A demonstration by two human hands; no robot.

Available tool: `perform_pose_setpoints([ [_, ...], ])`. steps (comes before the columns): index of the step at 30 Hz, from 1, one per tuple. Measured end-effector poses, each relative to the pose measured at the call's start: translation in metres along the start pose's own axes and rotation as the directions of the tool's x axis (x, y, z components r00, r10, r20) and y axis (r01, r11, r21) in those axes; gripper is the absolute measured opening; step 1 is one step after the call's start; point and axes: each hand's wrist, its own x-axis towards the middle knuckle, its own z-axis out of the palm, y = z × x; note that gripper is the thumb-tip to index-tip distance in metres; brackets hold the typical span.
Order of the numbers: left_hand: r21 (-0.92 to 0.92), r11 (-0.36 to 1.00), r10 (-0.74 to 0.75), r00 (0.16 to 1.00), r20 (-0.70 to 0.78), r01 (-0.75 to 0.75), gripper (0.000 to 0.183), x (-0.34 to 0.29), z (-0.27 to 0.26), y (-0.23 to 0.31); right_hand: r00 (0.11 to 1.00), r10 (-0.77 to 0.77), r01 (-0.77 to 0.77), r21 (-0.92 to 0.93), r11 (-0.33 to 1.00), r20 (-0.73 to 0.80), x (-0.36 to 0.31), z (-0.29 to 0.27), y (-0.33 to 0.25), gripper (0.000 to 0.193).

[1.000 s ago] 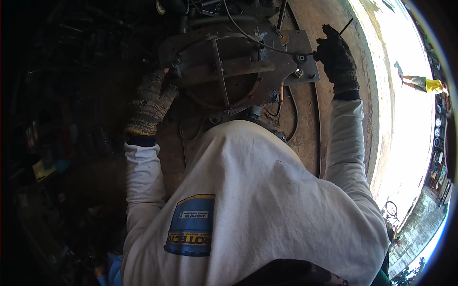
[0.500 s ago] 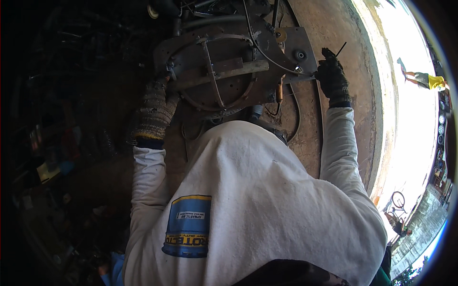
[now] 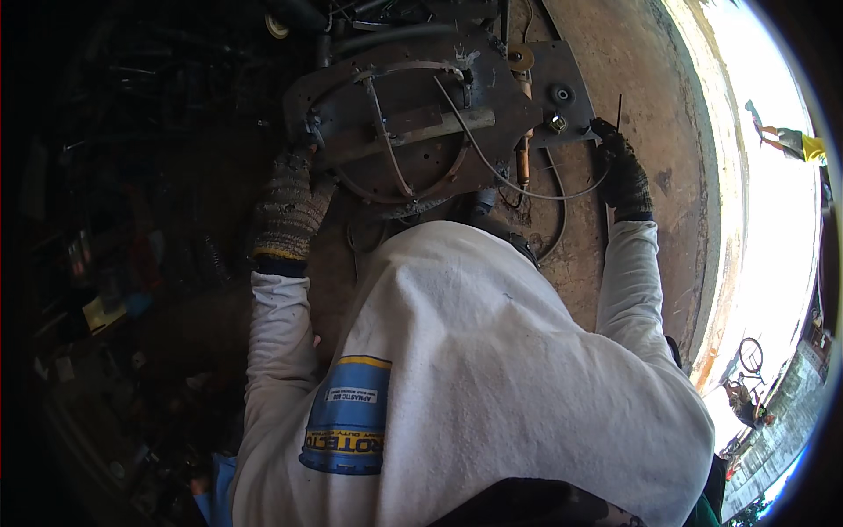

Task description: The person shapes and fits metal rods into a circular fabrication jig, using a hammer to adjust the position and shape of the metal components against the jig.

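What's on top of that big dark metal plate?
A rounded thin metal frame and a long greyish bar cross the plate. Whatever lies directly beneath the bar is covered.

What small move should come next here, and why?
Perhaps the right hand should ease the thin curved rod rightward: that hand grips it near one end, while in this view its loose length crosses the tube on the metal plate, where it might snag.
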Motion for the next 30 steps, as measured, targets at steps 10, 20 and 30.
perform_pose_setpoints([
  [10, -0.133, 0.989, -0.057, 0.998, 0.024, 0.06, 0.052, 0.004, -0.001, -0.009, 0.987, 0.148, -0.154, 0.111, 0.982, 0.063, -0.01, 0.005, -0.004, 0.042],
  [20, -0.535, 0.841, -0.141, 0.987, -0.072, 0.081, 0.037, -0.039, -0.032, 0.051, 0.989, 0.026, -0.046, 0.134, 0.99, 0.146, -0.018, 0.026, -0.015, 0.042],
  [30, -0.775, 0.632, 0.034, 0.998, 0.056, 0.022, 0.027, -0.042, -0.005, 0.056, 0.999, -0.002, 0.001, 0.041, 0.999, 0.043, -0.021, 0.039, -0.034, 0.041],
])
